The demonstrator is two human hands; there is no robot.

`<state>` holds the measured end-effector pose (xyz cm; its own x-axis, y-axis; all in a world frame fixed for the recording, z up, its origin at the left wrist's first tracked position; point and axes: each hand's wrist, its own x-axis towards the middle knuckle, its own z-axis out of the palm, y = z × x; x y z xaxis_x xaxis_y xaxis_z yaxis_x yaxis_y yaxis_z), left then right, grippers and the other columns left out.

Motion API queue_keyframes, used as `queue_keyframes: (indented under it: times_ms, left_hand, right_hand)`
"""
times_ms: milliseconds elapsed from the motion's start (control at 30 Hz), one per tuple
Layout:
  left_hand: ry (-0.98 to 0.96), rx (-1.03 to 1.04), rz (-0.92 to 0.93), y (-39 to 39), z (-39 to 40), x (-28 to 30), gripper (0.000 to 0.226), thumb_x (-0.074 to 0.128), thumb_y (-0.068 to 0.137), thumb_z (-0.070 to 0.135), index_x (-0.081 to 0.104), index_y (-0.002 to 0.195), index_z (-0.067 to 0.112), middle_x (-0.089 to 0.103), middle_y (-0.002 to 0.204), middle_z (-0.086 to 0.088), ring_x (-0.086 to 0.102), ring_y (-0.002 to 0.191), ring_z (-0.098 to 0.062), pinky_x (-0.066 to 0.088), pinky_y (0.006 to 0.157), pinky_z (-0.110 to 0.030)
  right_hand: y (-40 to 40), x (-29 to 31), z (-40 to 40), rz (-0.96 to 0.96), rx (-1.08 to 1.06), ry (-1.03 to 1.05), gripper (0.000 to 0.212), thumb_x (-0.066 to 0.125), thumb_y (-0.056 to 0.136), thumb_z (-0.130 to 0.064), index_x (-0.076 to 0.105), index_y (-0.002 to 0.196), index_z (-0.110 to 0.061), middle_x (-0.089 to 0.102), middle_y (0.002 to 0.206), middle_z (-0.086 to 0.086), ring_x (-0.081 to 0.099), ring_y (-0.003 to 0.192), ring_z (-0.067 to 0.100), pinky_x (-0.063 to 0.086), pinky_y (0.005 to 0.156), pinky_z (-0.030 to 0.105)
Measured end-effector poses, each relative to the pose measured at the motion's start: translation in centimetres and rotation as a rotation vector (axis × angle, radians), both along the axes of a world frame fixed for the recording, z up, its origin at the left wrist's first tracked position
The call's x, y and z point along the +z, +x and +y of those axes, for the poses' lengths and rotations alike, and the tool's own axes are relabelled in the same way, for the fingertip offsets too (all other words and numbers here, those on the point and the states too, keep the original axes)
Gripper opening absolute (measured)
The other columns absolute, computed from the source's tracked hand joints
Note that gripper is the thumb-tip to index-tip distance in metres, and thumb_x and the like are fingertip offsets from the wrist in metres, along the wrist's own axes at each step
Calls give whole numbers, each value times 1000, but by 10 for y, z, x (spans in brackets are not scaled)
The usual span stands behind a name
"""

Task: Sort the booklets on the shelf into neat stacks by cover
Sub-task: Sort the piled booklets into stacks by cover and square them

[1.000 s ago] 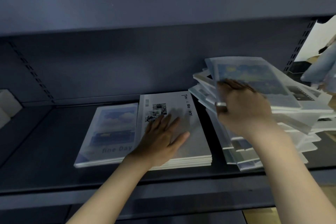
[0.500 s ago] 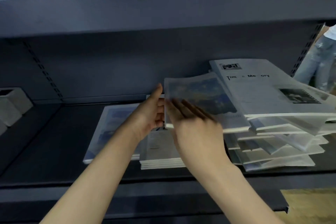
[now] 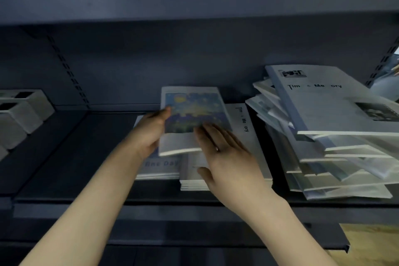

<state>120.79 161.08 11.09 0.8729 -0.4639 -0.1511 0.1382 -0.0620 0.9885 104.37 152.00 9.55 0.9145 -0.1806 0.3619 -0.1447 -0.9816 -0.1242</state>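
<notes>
Grey metal: shelf (image 3: 64,157), dark back wall, another shelf board overhead.
Starry booklet: blue-and-yellow cover (image 3: 192,114), held above the two sorted stacks, near edge raised off them, far edge towards the back wall.
Left hand: (image 3: 151,134) grips the starry booklet by its left edge, thumb on the cover, fingers curled beneath and out of sight.
Right hand: (image 3: 224,153) laid flat, fingers (image 3: 207,134) straight and spread on the near right part of the starry cover; holds nothing; ring on one finger.
"Fine Day" stack: (image 3: 160,168) low, flush on the shelf, mostly hidden under the left hand and the held booklet, touching the stack to its right.
"Time Memory" stack: (image 3: 248,136) several white booklets squared up, just right of the "Fine Day" stack, partly under the right hand.
Unsorted pile: (image 3: 323,147) at the right end of the shelf, taller, booklets skewed and fanned at different angles, a "Time Memory" cover on top; apart from the sorted stacks by a narrow gap.
Boxes: pale grey open-topped boxes (image 3: 23,112) in a row at the far left of the shelf, well apart from the booklets.
Floor: strip of light wood (image 3: 371,242) at lower right, below the shelf.
</notes>
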Motion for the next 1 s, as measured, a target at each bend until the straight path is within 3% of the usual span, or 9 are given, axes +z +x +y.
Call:
queue_keyframes:
  times_ms: [100,200,267,400,567,633,767,900,1000]
  left_hand:
    - [37,95,-1,22,24,-3,25,47,96,28,60,82,12,67,53,6,63,45,-7,50,43,-18]
    - [132,131,0,43,48,-9,28,49,94,35,61,83,12,67,53,5,63,45,-10,51,44,-21]
    - [234,131,-2,56,63,-17,32,50,93,38,63,93,8,70,64,-1,66,55,-16,51,55,-27]
    - [474,67,-37,71,81,-37,45,49,92,44,59,115,7,66,101,-13,63,87,-28,50,75,-35]
    - [627,-33,-144,75,89,-46,40,45,94,42,63,105,9,65,89,-6,59,74,-18,44,60,-26]
    - [681,-62,-222,74,91,-45,40,43,93,46,64,98,13,64,98,-7,59,78,-18,47,67,-28]
    - [855,-50,-488,73,88,-46,54,36,96,46,56,121,3,58,119,-17,57,104,-30,42,80,-32]
    - [1007,-52,-659,75,88,-51,60,26,94,55,53,123,10,61,116,-17,58,100,-31,48,81,-37]
    - [1129,-59,-730,76,84,-53,61,20,93,58,54,122,15,62,113,-15,59,98,-32,49,79,-39]
  right_hand:
    - [3,-5,-2,101,19,36,84,66,83,-34,18,148,-8,24,152,12,25,140,26,16,113,39]
    - [7,-20,-8,234,-8,111,80,41,97,-39,-17,147,-17,-10,157,5,-6,144,21,-3,115,35]
    - [8,-32,-10,315,-42,190,73,31,98,-46,-15,147,-18,-8,157,6,-5,144,21,-2,116,36]
    - [8,-47,-13,308,-56,173,78,-1,82,-61,18,144,-17,14,154,6,8,143,20,10,115,33]
    - [10,-38,-17,377,-53,212,59,28,97,-51,18,145,-20,8,155,3,7,142,19,9,114,31]
    - [12,-39,-18,398,-54,210,60,28,97,-51,16,146,-19,6,156,5,3,143,19,6,115,32]
    - [14,-45,-19,404,-58,198,64,22,94,-56,15,146,-19,5,156,6,1,144,19,7,116,35]
    - [13,-45,-20,422,-54,210,63,25,96,-54,13,147,-19,2,157,5,-2,144,18,5,116,35]
    - [13,-46,-20,430,-58,192,75,11,87,-65,12,147,-20,2,157,5,-1,144,19,6,116,35]
